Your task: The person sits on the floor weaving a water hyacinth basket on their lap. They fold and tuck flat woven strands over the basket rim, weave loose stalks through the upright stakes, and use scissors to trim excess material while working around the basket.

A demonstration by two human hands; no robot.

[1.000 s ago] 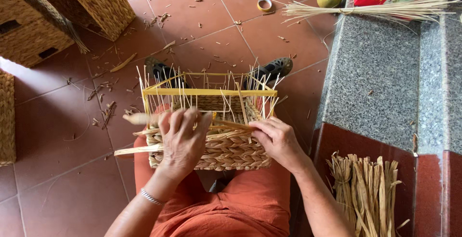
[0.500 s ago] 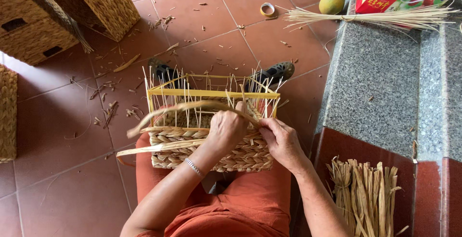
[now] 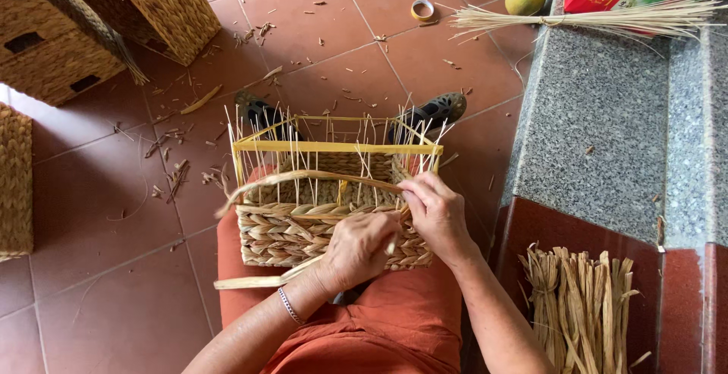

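— Where's the half-woven basket (image 3: 326,230)?

— On the person's lap, its yellow frame (image 3: 337,147) and thin upright stakes (image 3: 318,169) above the braided rows.

— And the hands?

— Left hand (image 3: 356,251) has fingers closed on a flat straw strand (image 3: 303,178) at the near wall; right hand (image 3: 438,215) pinches it by the right corner.

— Which step?

— Weaving a row, I'd judge. It wants that strand threaded between stakes and pressed down snug.

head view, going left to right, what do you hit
woven panel at the edge → finished baskets → half-woven basket → left hand → right hand → bundle of straw strips
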